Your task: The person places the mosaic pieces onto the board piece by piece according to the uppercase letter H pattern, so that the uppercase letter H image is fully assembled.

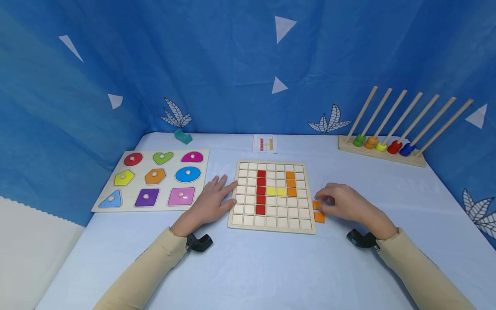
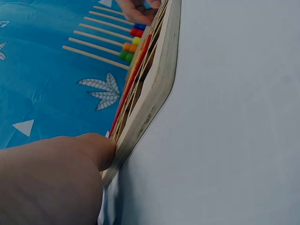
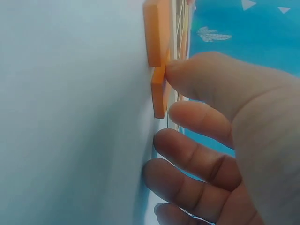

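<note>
A wooden grid board (image 1: 271, 229) lies flat with a column of several red tiles (image 1: 261, 191), two yellow tiles (image 1: 276, 191) and three orange tiles (image 1: 290, 184) in its cells. Along its left edge rests my left hand (image 1: 212, 200), fingers spread; the thumb touches the board's side in the left wrist view. Beyond the right edge, two loose orange tiles (image 1: 319, 217) lie on the table. My right hand (image 1: 345, 204) is over the farther one, its thumb (image 3: 187, 72) touching that tile (image 3: 160, 93). The index fingertip is close by, and the other fingers are loosely bent.
A shape puzzle board (image 1: 166, 202) with knobbed pieces lies to the left, a green block (image 1: 183, 137) behind it. A small pattern card (image 1: 265, 144) lies behind the grid board. At the back right stands a peg rack (image 1: 381, 154) with coloured beads. A blue curtain (image 1: 232, 64) closes the back.
</note>
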Demonstrator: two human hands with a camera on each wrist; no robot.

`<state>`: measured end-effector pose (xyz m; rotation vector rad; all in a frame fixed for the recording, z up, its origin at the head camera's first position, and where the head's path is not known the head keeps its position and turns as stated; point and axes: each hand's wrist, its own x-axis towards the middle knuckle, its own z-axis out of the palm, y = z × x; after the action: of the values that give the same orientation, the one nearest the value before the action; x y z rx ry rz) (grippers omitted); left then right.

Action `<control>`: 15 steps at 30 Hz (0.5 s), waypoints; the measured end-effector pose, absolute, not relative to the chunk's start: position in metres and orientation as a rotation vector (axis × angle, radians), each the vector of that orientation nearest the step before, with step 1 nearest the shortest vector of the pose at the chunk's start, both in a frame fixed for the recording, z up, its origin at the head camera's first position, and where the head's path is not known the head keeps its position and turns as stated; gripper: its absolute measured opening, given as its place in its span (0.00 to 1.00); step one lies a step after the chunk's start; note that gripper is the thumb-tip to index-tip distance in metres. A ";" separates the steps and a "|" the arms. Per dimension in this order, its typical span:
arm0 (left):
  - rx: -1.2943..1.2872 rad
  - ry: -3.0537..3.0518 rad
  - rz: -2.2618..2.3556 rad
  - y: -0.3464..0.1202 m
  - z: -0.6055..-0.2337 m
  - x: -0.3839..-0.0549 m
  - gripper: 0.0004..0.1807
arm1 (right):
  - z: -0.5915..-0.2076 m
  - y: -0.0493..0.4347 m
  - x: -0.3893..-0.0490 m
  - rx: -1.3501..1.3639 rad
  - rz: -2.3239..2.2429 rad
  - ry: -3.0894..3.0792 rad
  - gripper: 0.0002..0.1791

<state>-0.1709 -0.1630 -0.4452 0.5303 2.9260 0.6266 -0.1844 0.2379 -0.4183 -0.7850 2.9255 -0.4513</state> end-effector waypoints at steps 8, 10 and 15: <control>0.525 2.927 0.627 -0.163 -0.446 -0.171 0.35 | -0.421 0.239 -0.184 -0.812 -0.498 2.931 0.15; 0.524 2.927 0.627 -0.163 -0.446 -0.172 0.36 | -0.421 0.239 -0.184 -0.829 -0.509 2.929 0.15; 0.521 2.925 0.623 -0.163 -0.447 -0.172 0.36 | -0.422 0.239 -0.184 -0.846 -0.524 2.920 0.13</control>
<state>-0.1723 -0.1629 -0.4467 0.5213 2.9247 0.6229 -0.1838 0.2392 -0.4215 -0.8462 2.9196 -0.5240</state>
